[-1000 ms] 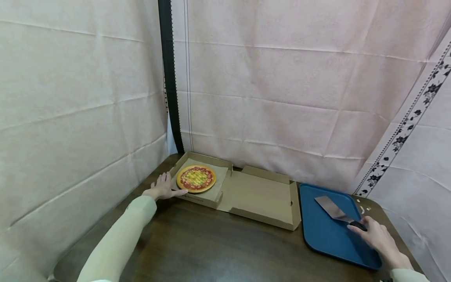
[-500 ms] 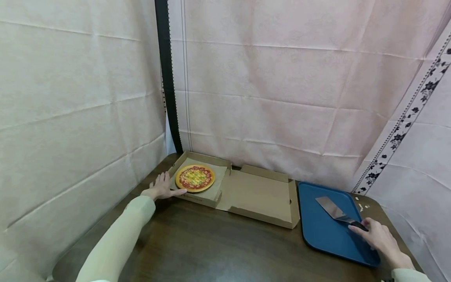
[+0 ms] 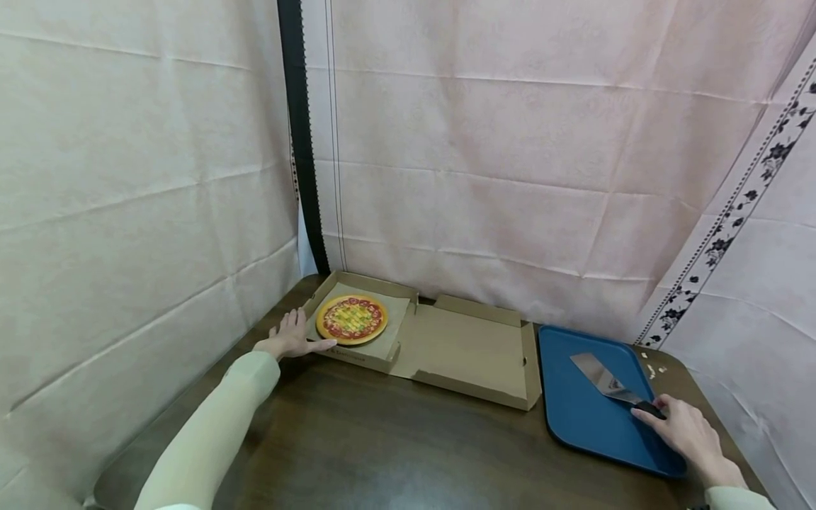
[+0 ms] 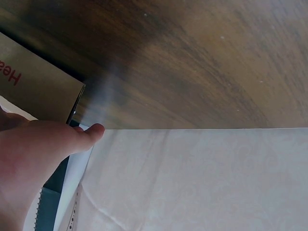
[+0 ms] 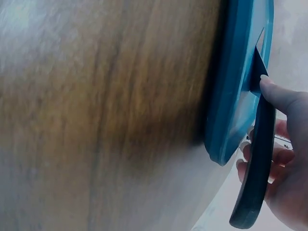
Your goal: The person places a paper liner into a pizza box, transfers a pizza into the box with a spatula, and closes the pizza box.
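Note:
In the head view, a round pizza (image 3: 352, 320) with red and yellow topping lies on pale paper in the left half of an open cardboard pizza box (image 3: 474, 348). My left hand (image 3: 291, 336), fingers spread and thumb out, rests at that box's front left corner. In the left wrist view its thumb (image 4: 82, 138) lies near the box's printed side (image 4: 43, 77). On the right, my right hand (image 3: 691, 432) grips the black handle of a spatula (image 3: 599, 374) with a flat metal blade. The blade is over a blue tray (image 3: 570, 425); whether it touches is unclear.
All of this stands on a dark brown wooden table (image 3: 357, 439). Pale cloth hangs behind (image 3: 484, 177) and at both sides of it. Small whitish marks (image 3: 652, 370) show on the table beyond the tray's right edge.
The head view has shifted slightly, moving the whole scene a little up and left. Both hands, the spatula and the pizza hold nearly the same places.

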`<state>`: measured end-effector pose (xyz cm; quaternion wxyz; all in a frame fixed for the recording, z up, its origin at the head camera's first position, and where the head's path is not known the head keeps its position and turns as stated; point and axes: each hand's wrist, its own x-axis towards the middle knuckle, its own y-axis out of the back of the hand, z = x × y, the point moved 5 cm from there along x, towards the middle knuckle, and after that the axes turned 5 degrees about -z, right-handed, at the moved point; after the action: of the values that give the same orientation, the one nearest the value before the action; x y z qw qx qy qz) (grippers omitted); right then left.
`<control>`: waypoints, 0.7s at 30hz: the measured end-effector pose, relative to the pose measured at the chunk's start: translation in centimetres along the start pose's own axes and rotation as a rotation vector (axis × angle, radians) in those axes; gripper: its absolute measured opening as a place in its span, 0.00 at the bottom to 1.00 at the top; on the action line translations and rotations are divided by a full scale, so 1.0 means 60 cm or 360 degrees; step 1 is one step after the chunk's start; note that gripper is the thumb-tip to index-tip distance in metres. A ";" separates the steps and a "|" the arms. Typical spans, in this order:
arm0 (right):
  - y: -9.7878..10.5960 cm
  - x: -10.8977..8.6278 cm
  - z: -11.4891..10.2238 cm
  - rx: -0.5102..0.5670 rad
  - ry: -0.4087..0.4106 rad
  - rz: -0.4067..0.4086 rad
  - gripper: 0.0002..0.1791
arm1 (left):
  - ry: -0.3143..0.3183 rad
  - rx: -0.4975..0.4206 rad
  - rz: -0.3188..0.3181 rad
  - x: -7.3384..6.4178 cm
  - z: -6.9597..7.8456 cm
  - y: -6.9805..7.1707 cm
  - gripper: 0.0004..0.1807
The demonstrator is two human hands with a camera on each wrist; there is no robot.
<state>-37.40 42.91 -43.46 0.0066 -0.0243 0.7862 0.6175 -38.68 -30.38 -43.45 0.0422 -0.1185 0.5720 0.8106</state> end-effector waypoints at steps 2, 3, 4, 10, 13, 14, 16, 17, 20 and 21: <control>0.001 -0.002 -0.002 -0.0002 0.0007 0.0015 0.41 | 0.0000 0.0006 0.0001 0.001 0.000 0.000 0.70; 0.000 -0.002 -0.003 -0.0001 0.0008 0.0021 0.41 | 0.0000 0.0009 0.0002 0.001 0.000 -0.001 0.70; 0.000 -0.003 -0.003 -0.0002 0.0006 0.0025 0.40 | 0.0000 0.0011 0.0003 0.001 0.000 -0.001 0.70; -0.006 -0.005 -0.002 -0.0025 -0.0007 0.0005 0.41 | 0.0003 -0.0001 -0.0004 0.003 -0.001 0.000 0.69; -0.010 -0.005 -0.001 -0.0021 -0.0006 0.0003 0.41 | -0.0006 -0.0012 0.0002 0.002 0.000 0.001 0.69; -0.010 -0.005 -0.001 -0.0022 -0.0004 0.0008 0.40 | -0.0007 -0.0014 0.0006 0.002 0.000 0.002 0.69; -0.010 -0.005 -0.003 -0.0038 0.0006 0.0029 0.40 | -0.0002 -0.0016 0.0008 0.003 0.000 0.001 0.69; -0.009 -0.004 -0.004 -0.0054 0.0018 0.0047 0.40 | -0.0002 -0.0017 0.0013 0.003 0.000 0.001 0.69; -0.004 -0.003 -0.015 -0.0129 0.0062 0.0189 0.37 | 0.0012 -0.0019 0.0006 0.003 -0.001 -0.001 0.70; -0.001 -0.002 -0.022 -0.0157 0.0082 0.0255 0.36 | 0.0014 -0.0021 0.0004 0.003 -0.002 -0.002 0.71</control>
<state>-37.24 41.59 -43.22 -0.0643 0.0226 0.7541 0.6533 -38.80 -30.45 -43.63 0.0380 -0.1216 0.5670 0.8138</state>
